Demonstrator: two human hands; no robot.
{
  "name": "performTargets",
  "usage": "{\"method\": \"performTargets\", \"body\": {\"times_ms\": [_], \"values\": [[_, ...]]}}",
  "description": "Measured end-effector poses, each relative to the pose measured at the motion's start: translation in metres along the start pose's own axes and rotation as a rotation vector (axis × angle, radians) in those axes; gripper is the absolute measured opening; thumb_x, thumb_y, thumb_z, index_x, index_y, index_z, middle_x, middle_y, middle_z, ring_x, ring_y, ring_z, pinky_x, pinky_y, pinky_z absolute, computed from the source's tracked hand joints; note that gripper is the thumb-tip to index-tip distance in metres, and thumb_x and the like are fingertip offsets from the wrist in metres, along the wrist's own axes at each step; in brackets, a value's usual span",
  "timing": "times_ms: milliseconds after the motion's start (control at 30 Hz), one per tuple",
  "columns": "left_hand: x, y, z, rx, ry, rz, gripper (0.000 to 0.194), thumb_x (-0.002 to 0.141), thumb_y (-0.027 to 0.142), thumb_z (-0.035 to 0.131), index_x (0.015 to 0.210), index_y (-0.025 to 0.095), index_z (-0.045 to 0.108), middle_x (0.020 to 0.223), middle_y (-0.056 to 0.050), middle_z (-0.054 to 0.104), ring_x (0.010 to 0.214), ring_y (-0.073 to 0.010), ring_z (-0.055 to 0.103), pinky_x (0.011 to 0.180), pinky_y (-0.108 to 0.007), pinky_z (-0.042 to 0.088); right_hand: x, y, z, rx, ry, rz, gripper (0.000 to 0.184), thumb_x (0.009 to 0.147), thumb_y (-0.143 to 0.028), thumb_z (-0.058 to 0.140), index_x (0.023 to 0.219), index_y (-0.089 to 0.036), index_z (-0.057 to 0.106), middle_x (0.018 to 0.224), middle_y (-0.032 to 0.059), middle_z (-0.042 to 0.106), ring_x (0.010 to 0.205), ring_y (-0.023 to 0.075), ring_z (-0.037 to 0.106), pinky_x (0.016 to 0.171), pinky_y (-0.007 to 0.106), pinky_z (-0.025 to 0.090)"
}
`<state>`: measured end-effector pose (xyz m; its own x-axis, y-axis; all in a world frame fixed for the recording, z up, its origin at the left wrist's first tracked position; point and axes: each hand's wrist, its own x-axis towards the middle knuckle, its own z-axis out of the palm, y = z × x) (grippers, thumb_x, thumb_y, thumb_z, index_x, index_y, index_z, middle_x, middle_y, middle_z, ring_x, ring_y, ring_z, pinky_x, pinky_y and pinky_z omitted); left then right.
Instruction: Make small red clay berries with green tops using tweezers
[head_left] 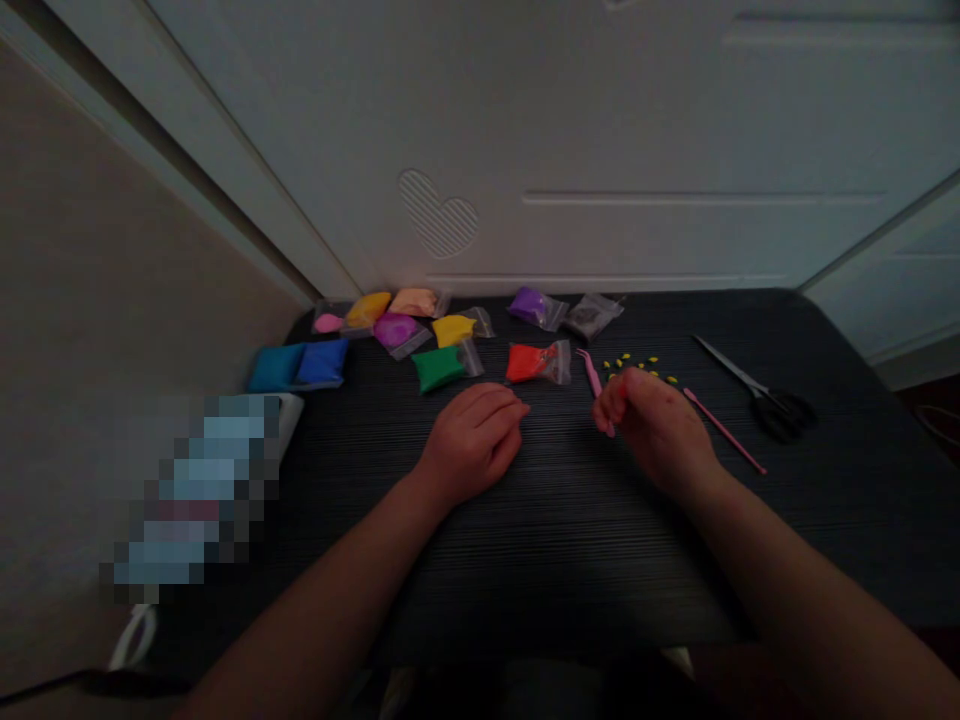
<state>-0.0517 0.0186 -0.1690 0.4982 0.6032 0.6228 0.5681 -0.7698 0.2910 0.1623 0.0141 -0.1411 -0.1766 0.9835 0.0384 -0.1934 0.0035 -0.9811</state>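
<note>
My left hand (474,440) rests low over the dark table, palm down, its fingers curled together and thumb tucked in. A tiny reddish tip shows at its fingertips, too small to name. My right hand (664,428) is raised a little, with thumb and fingers bent into a pinch. Reddish colour shows between those fingers, but what they hold is unclear. Behind my right fingers lie pink tweezers (591,374), partly hidden, and several small yellow-and-green pieces (653,359). A bag of red-orange clay (529,363) lies just beyond my left hand.
Bags of green clay (439,368), yellow clay (452,330), purple clay (529,306) and blue clay (322,361) lie toward the back. At right are a thin pink tool (726,432) and black-handled scissors (776,408). A white panel (600,130) stands behind the table (555,560).
</note>
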Motion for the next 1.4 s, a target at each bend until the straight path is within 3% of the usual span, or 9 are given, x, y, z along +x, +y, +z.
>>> {"method": "performTargets", "body": {"times_ms": [133,300,400,600,733,867,1133,1300,1400], "values": [[0.0001,0.0004,-0.0003,0.004,-0.010,-0.011,0.024,0.075,0.010,0.052,0.097,0.017,0.060,0.094,-0.008,0.063,0.093,-0.0191,0.056,0.084,-0.039,0.048,-0.0015,0.0005,0.0003,-0.051,-0.019,0.027,0.008,0.076,-0.027,0.060,0.081,-0.021,0.058,0.070,-0.0027,0.057,0.065,0.0093,0.052,0.057,0.022,0.034],[0.0005,-0.0002,-0.0003,0.002,-0.013,-0.008,0.024,0.075,0.010,0.053,0.097,0.016,0.060,0.094,-0.008,0.063,0.094,-0.0189,0.055,0.085,-0.038,0.048,-0.0024,0.0012,0.0021,-0.096,-0.035,0.054,0.017,0.080,-0.028,0.055,0.096,-0.024,0.058,0.082,-0.0013,0.059,0.074,0.0105,0.056,0.058,0.022,0.036],[0.0007,-0.0002,-0.0001,-0.003,-0.003,-0.003,0.025,0.075,0.010,0.052,0.097,0.016,0.059,0.094,-0.008,0.063,0.093,-0.0186,0.055,0.084,-0.038,0.048,-0.0015,0.0025,0.0018,-0.192,-0.035,0.026,0.017,0.083,-0.035,0.049,0.084,-0.021,0.058,0.072,-0.0012,0.057,0.069,0.0110,0.053,0.061,0.024,0.037],[0.0007,0.0003,-0.0006,0.002,-0.009,-0.003,0.024,0.074,0.009,0.053,0.097,0.014,0.060,0.094,-0.008,0.063,0.093,-0.0183,0.055,0.085,-0.037,0.047,-0.0004,0.0039,-0.0004,-0.231,-0.056,-0.022,0.041,0.086,-0.042,0.039,0.055,-0.018,0.050,0.058,-0.0004,0.050,0.060,0.0122,0.048,0.062,0.028,0.037],[0.0007,0.0003,-0.0008,0.011,-0.010,0.002,0.024,0.073,0.008,0.054,0.096,0.013,0.060,0.093,-0.008,0.063,0.094,-0.0183,0.055,0.086,-0.037,0.047,-0.0018,0.0025,0.0006,-0.223,-0.047,0.019,0.018,0.081,-0.035,0.052,0.082,-0.020,0.063,0.075,0.0001,0.060,0.072,0.0122,0.054,0.069,0.027,0.041],[0.0010,0.0008,-0.0009,0.010,-0.004,0.003,0.024,0.074,0.009,0.053,0.096,0.015,0.060,0.093,-0.008,0.063,0.093,-0.0181,0.055,0.085,-0.037,0.048,-0.0032,0.0009,0.0028,-0.164,-0.039,0.037,0.022,0.079,-0.029,0.055,0.100,-0.025,0.060,0.090,0.0009,0.062,0.081,0.0124,0.057,0.073,0.027,0.043],[0.0005,0.0005,-0.0004,0.007,-0.006,-0.006,0.024,0.075,0.010,0.053,0.097,0.016,0.060,0.093,-0.008,0.063,0.094,-0.0189,0.055,0.084,-0.039,0.048,-0.0032,-0.0053,0.0038,-0.271,-0.035,-0.006,0.011,0.075,-0.031,0.060,0.081,-0.022,0.059,0.069,-0.0031,0.052,0.064,0.0087,0.047,0.061,0.023,0.037],[-0.0001,-0.0004,0.0000,0.002,-0.012,-0.011,0.025,0.075,0.010,0.052,0.098,0.017,0.059,0.094,-0.008,0.063,0.094,-0.0191,0.055,0.084,-0.039,0.048,-0.0030,-0.0023,0.0017,-0.273,-0.073,-0.013,0.036,0.088,-0.041,0.036,0.066,-0.018,0.053,0.057,-0.0016,0.049,0.057,0.0103,0.045,0.059,0.026,0.035],[0.0002,-0.0006,-0.0002,0.002,-0.005,0.002,0.024,0.074,0.010,0.053,0.097,0.015,0.060,0.093,-0.008,0.063,0.093,-0.0188,0.055,0.085,-0.038,0.048,-0.0034,-0.0017,0.0016,-0.246,-0.041,-0.016,0.032,0.086,-0.040,0.042,0.066,-0.019,0.054,0.058,-0.0018,0.052,0.058,0.0101,0.046,0.059,0.026,0.036]]}}
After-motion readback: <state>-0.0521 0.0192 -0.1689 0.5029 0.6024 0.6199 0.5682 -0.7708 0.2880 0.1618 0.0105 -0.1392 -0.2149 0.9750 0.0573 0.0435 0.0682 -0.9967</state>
